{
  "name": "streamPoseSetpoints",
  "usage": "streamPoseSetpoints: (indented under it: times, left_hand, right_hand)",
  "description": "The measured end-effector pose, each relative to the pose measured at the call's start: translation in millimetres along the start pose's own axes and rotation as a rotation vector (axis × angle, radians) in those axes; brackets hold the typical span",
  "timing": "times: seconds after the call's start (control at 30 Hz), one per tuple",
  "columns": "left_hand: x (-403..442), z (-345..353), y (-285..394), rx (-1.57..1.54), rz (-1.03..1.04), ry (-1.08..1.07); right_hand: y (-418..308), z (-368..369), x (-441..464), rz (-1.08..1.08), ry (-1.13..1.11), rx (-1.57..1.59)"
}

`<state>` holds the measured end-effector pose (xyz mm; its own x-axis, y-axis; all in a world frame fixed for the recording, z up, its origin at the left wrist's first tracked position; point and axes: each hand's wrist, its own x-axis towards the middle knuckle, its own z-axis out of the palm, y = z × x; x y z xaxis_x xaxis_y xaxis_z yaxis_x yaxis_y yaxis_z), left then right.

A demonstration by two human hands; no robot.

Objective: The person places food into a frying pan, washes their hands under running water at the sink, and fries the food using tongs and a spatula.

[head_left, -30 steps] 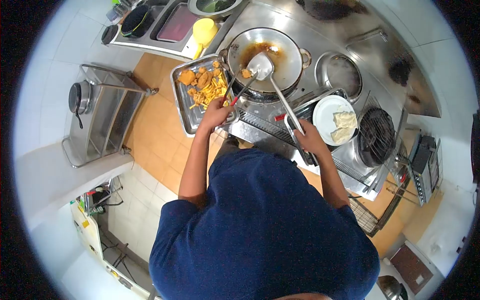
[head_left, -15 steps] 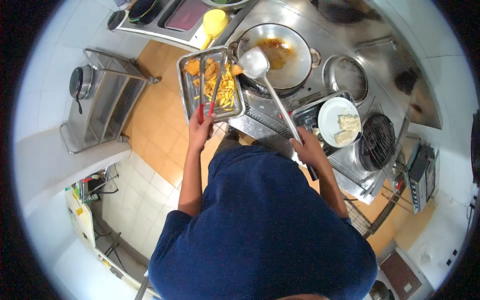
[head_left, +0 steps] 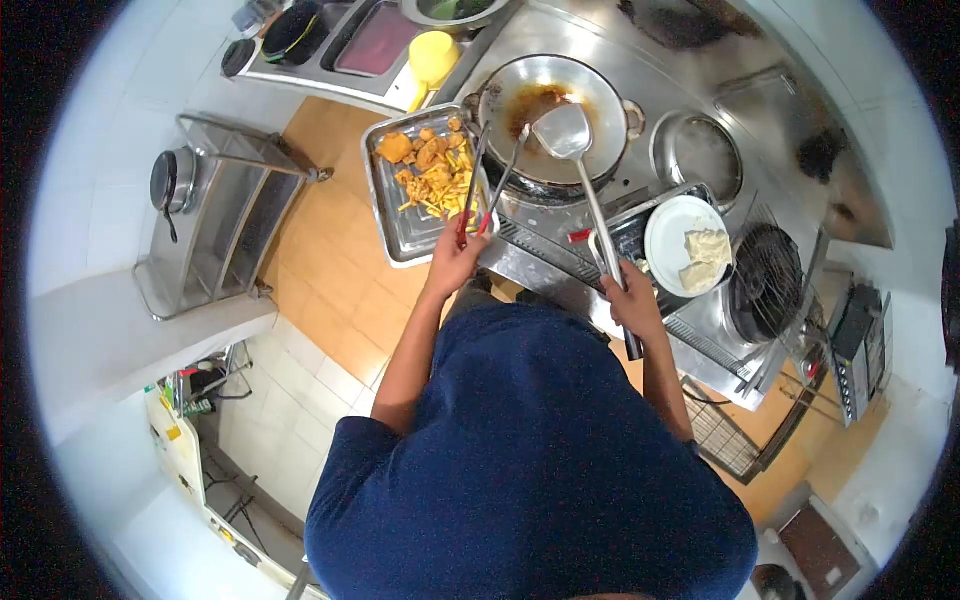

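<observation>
My left hand (head_left: 457,257) is closed on the red-handled tongs (head_left: 511,172), whose spread tips reach over the near left rim of the wok. My right hand (head_left: 633,302) grips the long handle of a metal spatula (head_left: 564,132), its broad blade above the wok. Brown oil or residue lies in the bottom of the wok (head_left: 605,150). Left of it, a steel tray (head_left: 402,236) holds yellow fries (head_left: 440,190) and several golden fried pieces (head_left: 395,148).
A white plate (head_left: 664,250) with pale pieces lies right of the spatula handle. Behind it are a round steel pot (head_left: 697,158) and a blackened grill burner (head_left: 765,285). A yellow ladle (head_left: 433,58) rests beyond the tray. A steel cart (head_left: 225,225) stands left.
The tongs have swung from over the tray to the wok's edge, and the spatula blade has moved right over the wok. A fried piece that was against the blade is no longer there.
</observation>
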<state>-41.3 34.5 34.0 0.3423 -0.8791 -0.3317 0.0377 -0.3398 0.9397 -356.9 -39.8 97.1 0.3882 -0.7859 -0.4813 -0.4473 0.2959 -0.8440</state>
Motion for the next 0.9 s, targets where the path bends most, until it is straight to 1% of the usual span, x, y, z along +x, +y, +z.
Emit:
streamPoseSetpoints:
  times: [0.17, 0.2, 0.3, 0.4, 0.43, 0.47, 0.53, 0.63, 0.73, 0.77, 0.87, 0.9]
  left_hand:
    - [9, 38, 13, 0.036, -0.025, -0.1]
    - [14, 42, 14, 0.047, -0.019, -0.109]
    - [24, 56, 11, 0.118, 0.036, -0.103]
    - [25, 73, 17, 0.211, 0.108, -0.131]
    - [24, 78, 19, 0.252, 0.125, -0.148]
    - [23, 81, 21, 0.291, 0.144, -0.16]
    - [26, 87, 13, 0.396, 0.144, -0.155]
    - [24, 95, 10, 0.485, 0.199, -0.14]
    - [18, 95, 19, 0.462, 0.178, -0.19]
    - [15, 94, 23, 0.473, 0.178, -0.205]
    - [10, 84, 20, 0.542, 0.316, -0.218]
    - [10, 80, 15, 0.511, 0.266, -0.257]
  right_hand:
    - [29, -6, -7, -0.016, 0.07, 0.123]
    - [25, -7, -9, -0.006, 0.102, 0.046]
    - [20, -16, -16, 0.028, 0.117, -0.01]
    - [39, -21, -18, -0.081, 0.201, 0.0]
    - [50, -22, -15, -0.18, 0.248, -0.081]
    - [59, -23, -14, -0.248, 0.281, -0.094]
    - [44, -27, -21, -0.053, 0.209, 0.038]
    - [43, -24, -26, -0.049, 0.215, 0.125]
    - [48, -18, -29, -0.105, 0.256, 0.131]
    - [50, -17, -29, -0.089, 0.235, 0.183]
    - [54, -5, -31, -0.044, 0.181, 0.341]
    - [52, 2, -32, -0.034, 0.176, 0.393]
